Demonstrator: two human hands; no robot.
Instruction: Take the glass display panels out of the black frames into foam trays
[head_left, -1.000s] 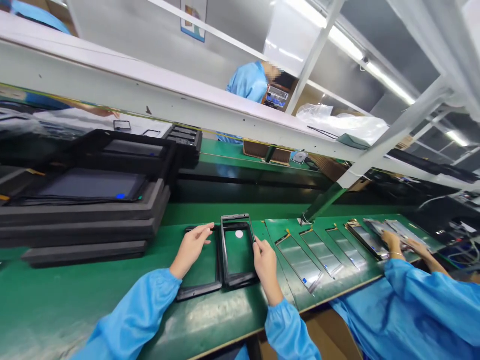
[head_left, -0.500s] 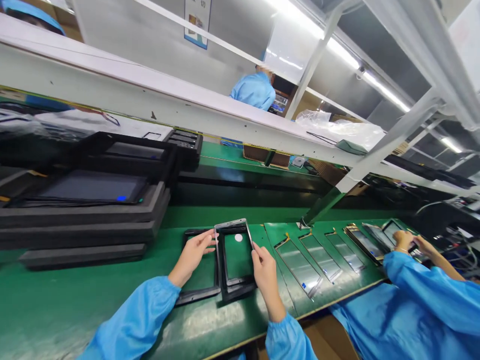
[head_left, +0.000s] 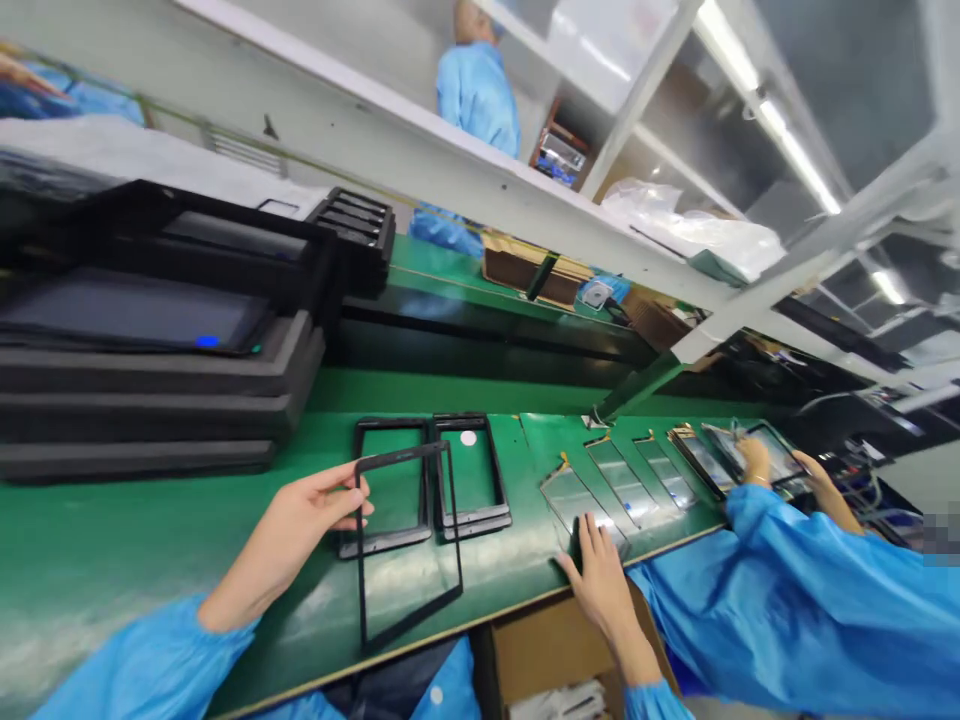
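My left hand (head_left: 304,535) pinches the upper left corner of a thin black rectangular tablet frame (head_left: 405,455), holding it tilted above the bench. Through its opening the green bench top shows. Behind it lie a black frame (head_left: 386,543) and, beside that to the right, stacked black frames (head_left: 476,522). My right hand (head_left: 602,575) is at the near end of the closest clear glass panel (head_left: 574,495), fingers stretched out over its edge. Whether the fingertips press on the glass I cannot tell. Two more glass panels (head_left: 621,480) (head_left: 665,472) lie in a row to the right.
Black foam trays (head_left: 289,400) with dark screens are stacked at left. A co-worker's hands (head_left: 756,460) handle panels at right. A slanted post (head_left: 637,400) rises behind the panels. Below the bench edge stands a cardboard box (head_left: 547,640). A white shelf beam (head_left: 450,150) crosses above.
My left hand has drawn the black frame left and nearer, off the stacked frames. My right hand has let go of it and moved right to the closest glass panel. The view has shifted.
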